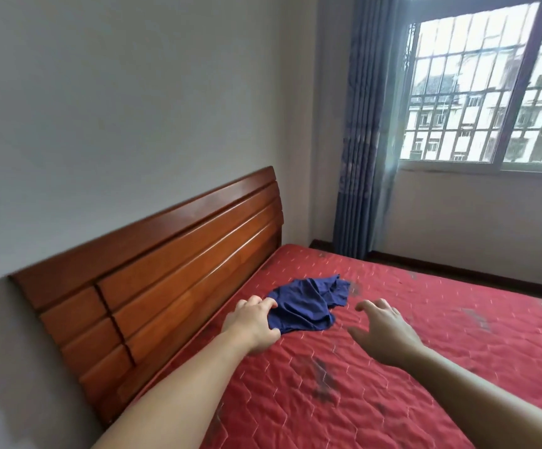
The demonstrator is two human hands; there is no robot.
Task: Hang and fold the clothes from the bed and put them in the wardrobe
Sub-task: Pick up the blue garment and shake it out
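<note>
A crumpled dark blue garment (308, 303) lies on the red quilted bed (425, 351), close to the headboard. My left hand (251, 324) rests at the garment's left edge, its fingers curled onto the cloth. My right hand (384, 328) hovers just right of the garment with fingers spread, holding nothing and not touching it. No wardrobe is in view.
A brown wooden headboard (153, 270) runs along the grey wall on the left. A blue curtain (360, 140) hangs in the far corner beside a barred window (490, 92). A strip of dark floor (457, 270) lies beyond the bed's far edge.
</note>
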